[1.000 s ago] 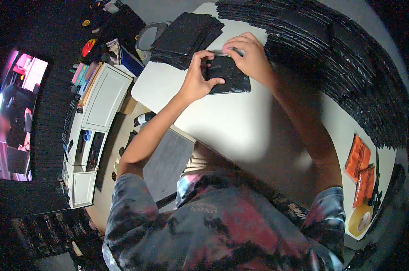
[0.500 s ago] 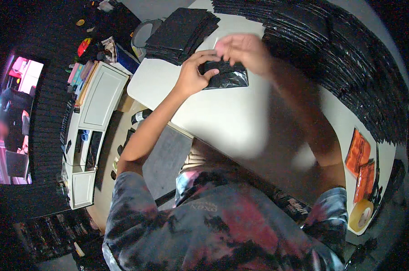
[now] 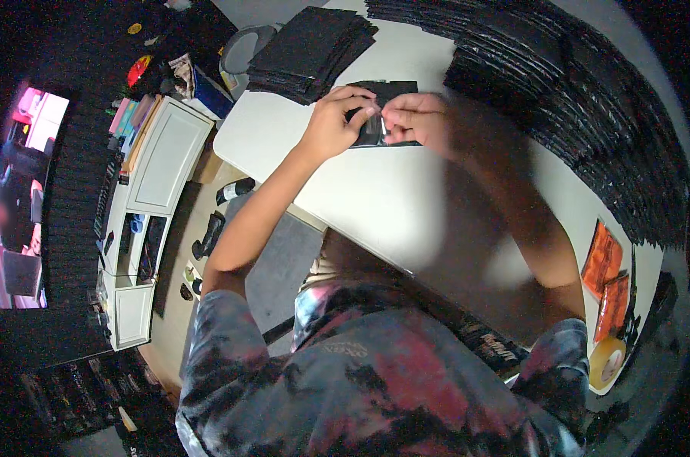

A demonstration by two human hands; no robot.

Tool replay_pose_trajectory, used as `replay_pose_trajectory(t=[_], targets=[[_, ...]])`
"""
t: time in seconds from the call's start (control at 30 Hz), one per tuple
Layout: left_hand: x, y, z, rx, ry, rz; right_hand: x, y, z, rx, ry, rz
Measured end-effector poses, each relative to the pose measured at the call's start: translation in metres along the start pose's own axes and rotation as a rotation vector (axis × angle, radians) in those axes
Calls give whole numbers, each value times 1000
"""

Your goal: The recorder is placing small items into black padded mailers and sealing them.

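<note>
Both of my hands are at the far side of a white table (image 3: 375, 206), on one small glossy black pouch (image 3: 383, 91). My left hand (image 3: 333, 122) grips the pouch's left part. My right hand (image 3: 417, 118), blurred by motion, pinches its middle edge with the fingertips. The pouch sits just above the tabletop, partly hidden by my fingers. A stack of flat matte black sheets (image 3: 310, 49) lies just left of and beyond my hands.
A long curved row of glossy black pouches (image 3: 589, 114) lines the table's far and right edge. Orange packets (image 3: 604, 259) and a tape roll (image 3: 608, 364) sit at the right end. A white cabinet (image 3: 154, 190) and a lit screen (image 3: 21, 198) stand to the left.
The pouch and both hands have shifted slightly away from me and to the right. My right hand moved from the pouch's top right onto its middle, close to the left hand.
</note>
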State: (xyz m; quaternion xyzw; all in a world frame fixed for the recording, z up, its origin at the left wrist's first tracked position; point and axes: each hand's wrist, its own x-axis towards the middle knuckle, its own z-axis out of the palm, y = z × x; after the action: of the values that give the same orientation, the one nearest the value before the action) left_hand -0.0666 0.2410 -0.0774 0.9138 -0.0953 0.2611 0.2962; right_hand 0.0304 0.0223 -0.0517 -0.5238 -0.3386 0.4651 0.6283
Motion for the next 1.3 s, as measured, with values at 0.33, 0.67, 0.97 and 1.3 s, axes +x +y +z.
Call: replay_pose_trajectory(t=[0.33, 0.67, 0.97, 1.3], targets=[[-6, 22, -17, 61, -193, 121, 3, 20, -10, 119, 239, -109], [-5, 19, -16, 39, -151, 63, -3, -10, -13, -214, 78, -168], [-5, 20, -14, 6, -131, 53, 3, 16, -21, -441, 148, -141], [-4, 16, -16, 15, -214, 80, 8, 20, -18, -404, 88, -187]])
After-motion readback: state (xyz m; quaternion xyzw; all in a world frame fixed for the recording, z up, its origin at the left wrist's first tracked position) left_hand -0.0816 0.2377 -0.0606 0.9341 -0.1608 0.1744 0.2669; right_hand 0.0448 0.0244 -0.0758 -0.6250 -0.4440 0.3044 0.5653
